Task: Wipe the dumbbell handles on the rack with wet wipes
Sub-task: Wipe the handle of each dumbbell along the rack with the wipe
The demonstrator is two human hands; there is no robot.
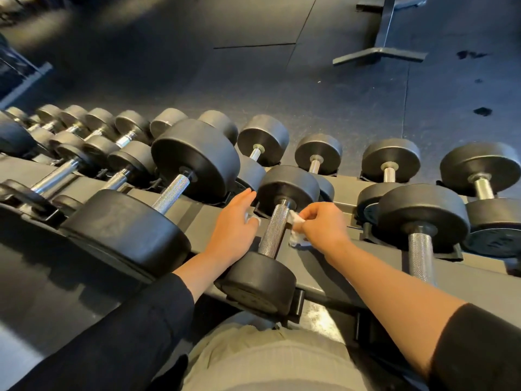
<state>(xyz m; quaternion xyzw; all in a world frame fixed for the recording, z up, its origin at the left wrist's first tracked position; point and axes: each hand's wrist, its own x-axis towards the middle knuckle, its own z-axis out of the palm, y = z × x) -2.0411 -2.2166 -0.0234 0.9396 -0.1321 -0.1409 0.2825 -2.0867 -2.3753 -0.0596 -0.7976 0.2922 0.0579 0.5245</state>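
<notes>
A black dumbbell with a knurled steel handle [275,231] lies on the top tier of the rack [318,266], right in front of me. My right hand [321,224] pinches a crumpled white wet wipe [297,231] against the right side of that handle. My left hand [235,224] lies just left of the handle with its fingers stretched towards the far weight head. A small white end of the wipe [252,218] shows at its thumb side, pinched there. The part of the wipe under the handle is hidden.
A larger dumbbell [172,193] lies to the left and another [420,249] to the right on the same tier. A lower tier holds several more dumbbells [317,156]. Beyond is dark rubber flooring with a metal bench base [380,52].
</notes>
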